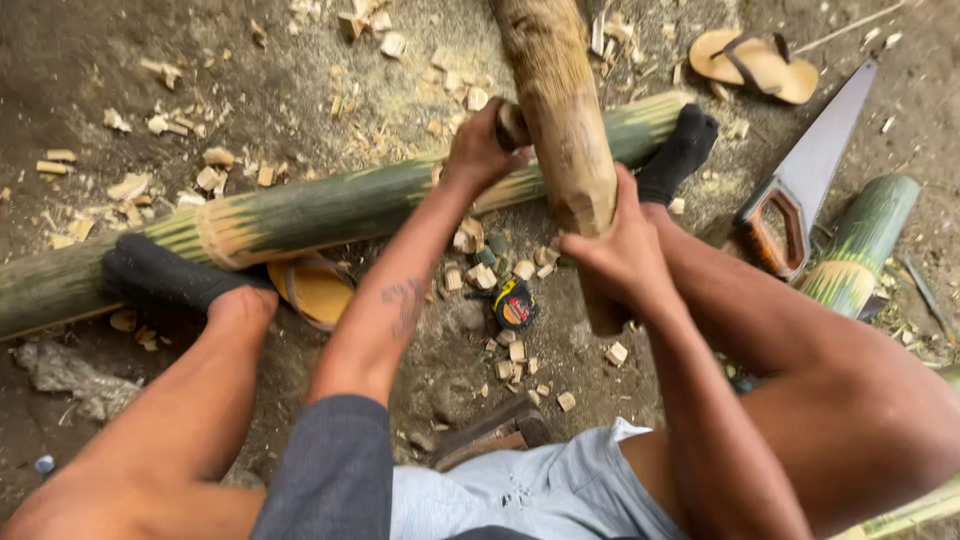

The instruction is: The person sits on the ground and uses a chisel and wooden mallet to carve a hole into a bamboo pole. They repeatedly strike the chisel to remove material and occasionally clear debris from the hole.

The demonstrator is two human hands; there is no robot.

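Far left: foot in black sock (pixel 160 275) braced against long green bamboo pole (pixel 300 215) lying across dirt floor (pixel 90 60); yellow sandal (pixel 315 290) just beside it. Centre: left hand (pixel 478 150), fingers clenched round a dark handle or tool (pixel 512 125), type unclear, touching thick tan bamboo post (pixel 560 110) held upright over the pole. Small yellow-black tape measure (pixel 515 303) w/ wood chips below. Right hand (pixel 615 245) grips post's lower part, fingers wrapped. Right: hand saw w/ orange handle (pixel 805 185), short green bamboo offcut (pixel 865 240). Advice: keep post steady, both feet pinning pole, strike clear of right hand.
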